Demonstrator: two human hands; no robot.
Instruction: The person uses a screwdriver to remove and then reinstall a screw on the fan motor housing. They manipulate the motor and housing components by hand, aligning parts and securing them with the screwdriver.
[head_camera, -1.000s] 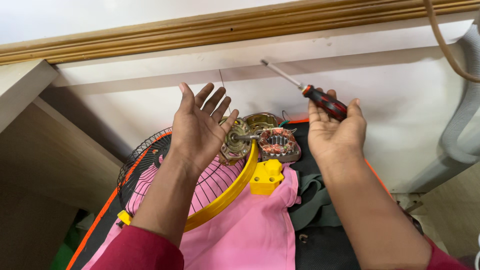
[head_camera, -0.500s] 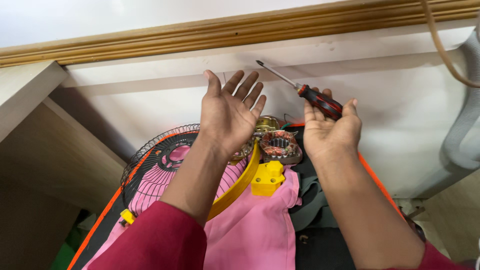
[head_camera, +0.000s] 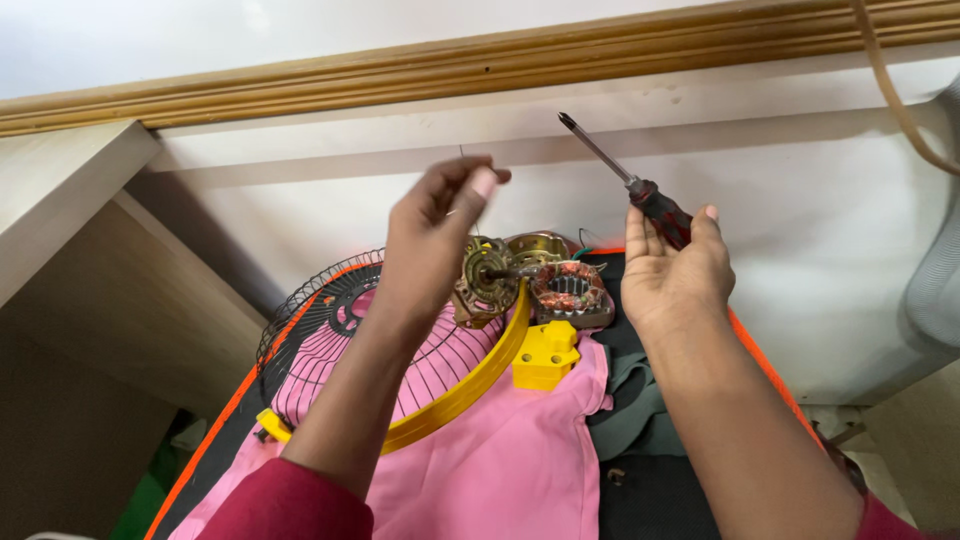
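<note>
Two risks: thin pin (head_camera: 461, 152) pinched in my left hand (head_camera: 440, 235) could drop into fan guard (head_camera: 330, 320); screwdriver (head_camera: 628, 180), loose in my right hand (head_camera: 670, 275), may roll off.

Two bare forearms, dark red sleeves (head_camera: 290, 505)

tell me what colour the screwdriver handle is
Black with red accents; the screwdriver handle rests in the right hand, clearest in the head view.
</note>
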